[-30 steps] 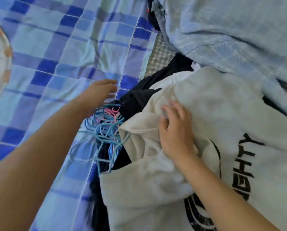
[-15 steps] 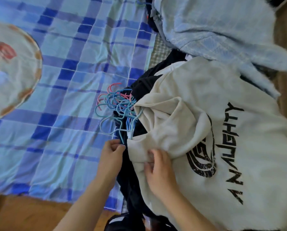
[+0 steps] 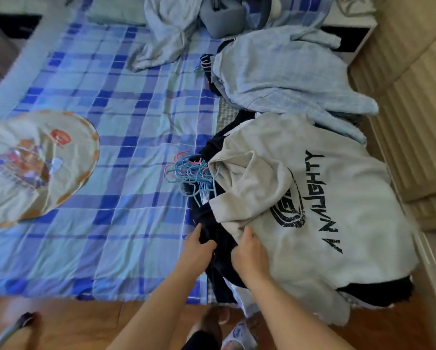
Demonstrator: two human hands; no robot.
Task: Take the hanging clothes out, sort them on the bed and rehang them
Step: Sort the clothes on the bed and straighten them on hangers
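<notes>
We see the bed (image 3: 126,137) running from its near edge by the floor (image 3: 67,322) to its far end, where a crumpled garment (image 3: 166,36) lies. Along the right edge sits a pile: the printed top (image 3: 338,223) on the dark clothes (image 3: 219,243), with the bunch of hangers (image 3: 189,173) just at its left. Behind that pile another top (image 3: 282,72) lies. Near the left edge rests a round cover (image 3: 35,162). Our left hand (image 3: 196,251) and right hand (image 3: 249,251) meet the pile at the near edge.
</notes>
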